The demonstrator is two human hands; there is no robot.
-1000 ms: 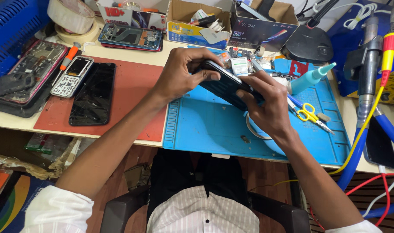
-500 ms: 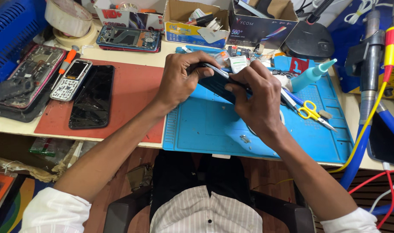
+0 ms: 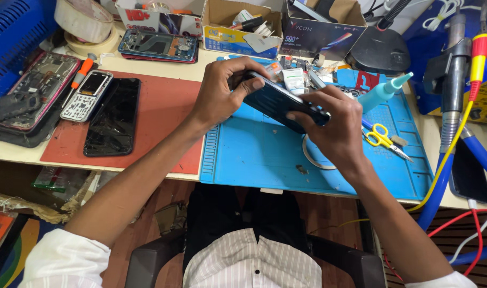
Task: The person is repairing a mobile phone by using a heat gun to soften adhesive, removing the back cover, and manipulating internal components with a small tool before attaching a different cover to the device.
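Both hands hold a dark blue smartphone (image 3: 275, 100) tilted above the blue work mat (image 3: 254, 154). My left hand (image 3: 222, 90) grips its far end, fingers curled over the edge. My right hand (image 3: 334, 125) clasps the near end, fingers pressed along the side; I cannot tell if a small tool is pinched there. Under the right hand a white tape ring (image 3: 309, 154) lies on the mat.
A red mat (image 3: 163, 117) at left carries a cracked black phone (image 3: 113, 117) and a keypad phone (image 3: 86, 96). Opened phones, a tape roll (image 3: 86, 21) and cardboard boxes line the back. Yellow scissors (image 3: 382, 138), a teal bottle (image 3: 382, 92) and soldering tools stand at right.
The view has shifted slightly. Both hands have kept hold of the phone and turned it a little; my right hand's fingers have slid along its side.
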